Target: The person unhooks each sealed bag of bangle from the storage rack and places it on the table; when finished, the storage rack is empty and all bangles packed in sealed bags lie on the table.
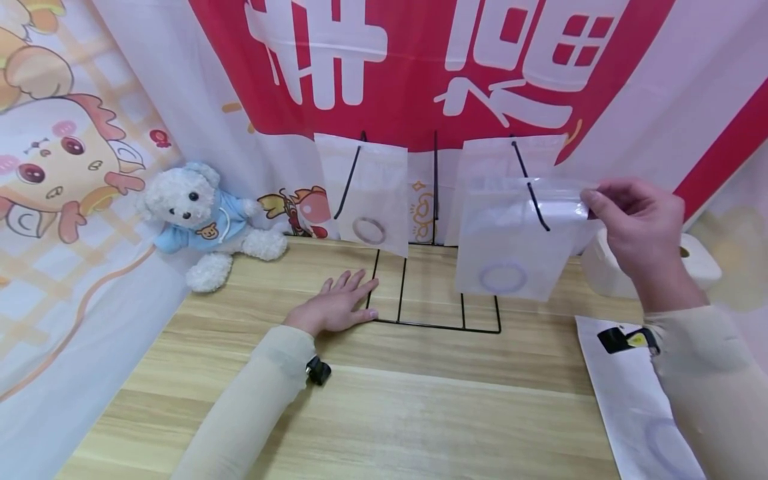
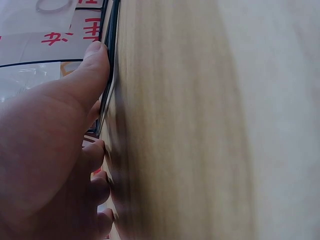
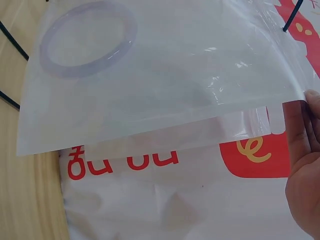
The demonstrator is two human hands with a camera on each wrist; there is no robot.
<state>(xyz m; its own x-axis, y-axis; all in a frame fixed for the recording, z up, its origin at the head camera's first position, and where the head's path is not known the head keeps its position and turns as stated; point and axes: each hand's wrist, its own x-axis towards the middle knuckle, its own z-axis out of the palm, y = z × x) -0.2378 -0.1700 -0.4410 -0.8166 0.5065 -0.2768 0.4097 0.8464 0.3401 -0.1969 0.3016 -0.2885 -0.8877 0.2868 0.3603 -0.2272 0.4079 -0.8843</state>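
Observation:
A translucent zip bag [image 1: 516, 233] with a pale purple ring, like a bangle [image 3: 46, 56], inside hangs on the right-hand hook of a black wire rack [image 1: 435, 325]. My right hand [image 1: 642, 220] pinches this bag at its upper right corner, and the hook's tip shows in front of its top edge. Behind it on the same hook hangs another bag [image 1: 480, 157]. On the left hook is a bag [image 1: 366, 180] holding a brownish ring. My left hand [image 1: 336, 307] rests on the table with fingers spread, its thumb at the rack's base wire.
One more bag [image 1: 606, 373] with a purple ring lies on the table [image 1: 384, 420] at right, partly under my right forearm. A white tissue box [image 1: 699, 257] stands behind my right wrist. A white teddy bear [image 1: 189, 200] in blue sits back left, against the printed cloth.

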